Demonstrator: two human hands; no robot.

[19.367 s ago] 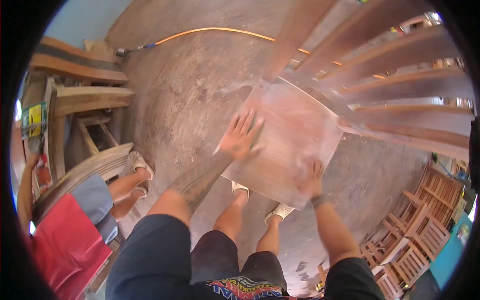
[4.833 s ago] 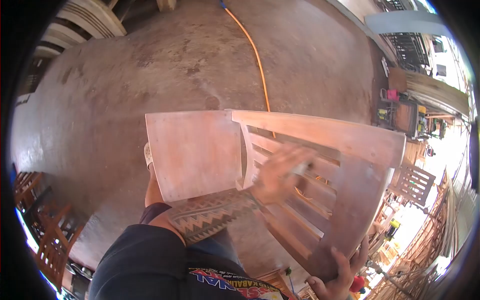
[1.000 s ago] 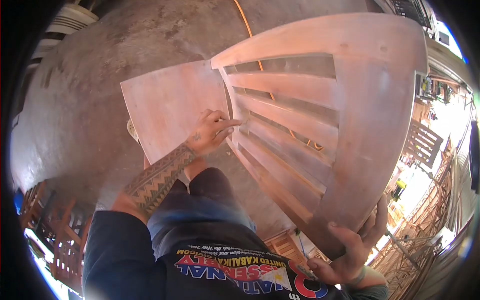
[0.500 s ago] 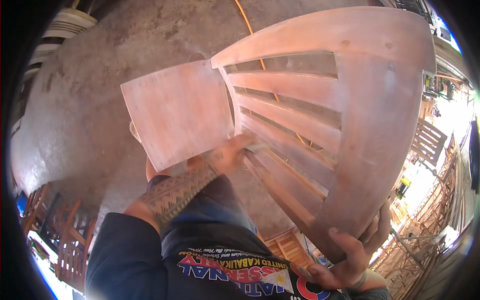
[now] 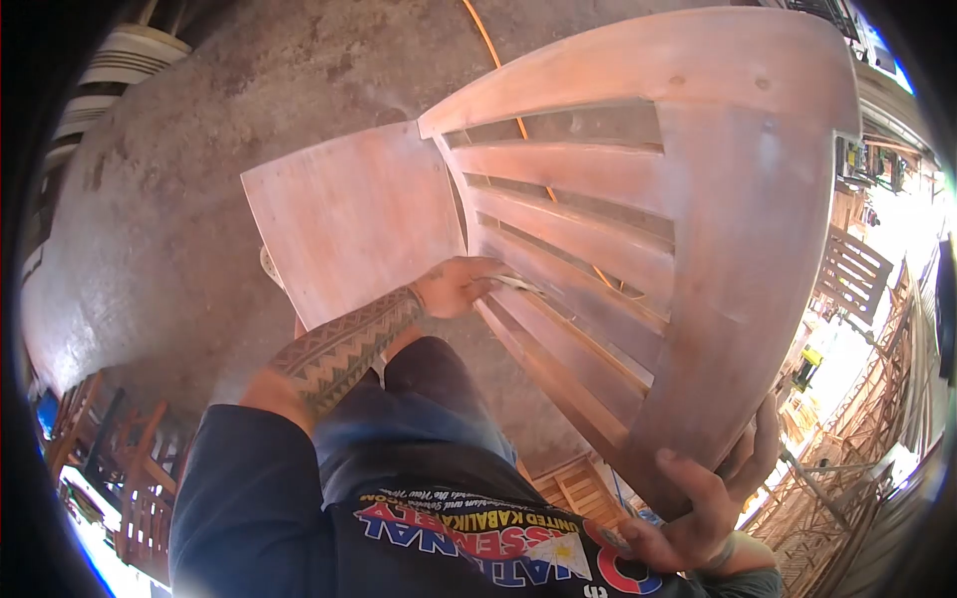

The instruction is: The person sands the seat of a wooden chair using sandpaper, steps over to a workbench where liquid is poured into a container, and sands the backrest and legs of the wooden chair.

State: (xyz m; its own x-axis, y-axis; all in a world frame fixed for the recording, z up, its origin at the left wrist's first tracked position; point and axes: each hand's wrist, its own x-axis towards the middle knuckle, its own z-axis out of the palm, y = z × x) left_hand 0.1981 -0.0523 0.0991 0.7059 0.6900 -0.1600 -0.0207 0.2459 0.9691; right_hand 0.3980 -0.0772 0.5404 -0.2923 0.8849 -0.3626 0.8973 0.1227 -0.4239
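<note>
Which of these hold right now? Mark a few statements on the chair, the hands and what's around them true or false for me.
1. The left hand is at the slats, at their seat end. True.
2. The right hand hangs clear of the chair. False: it grips the edge of the broad rail.
3. A small pale piece shows at the left hand's fingertips. True; its material is unclear.
4. The seat is slatted. False: it is a solid panel without gaps.
5. The orange line shows through gaps between the slats. True.
6. The shirt is plain. False: it carries coloured lettering.
</note>
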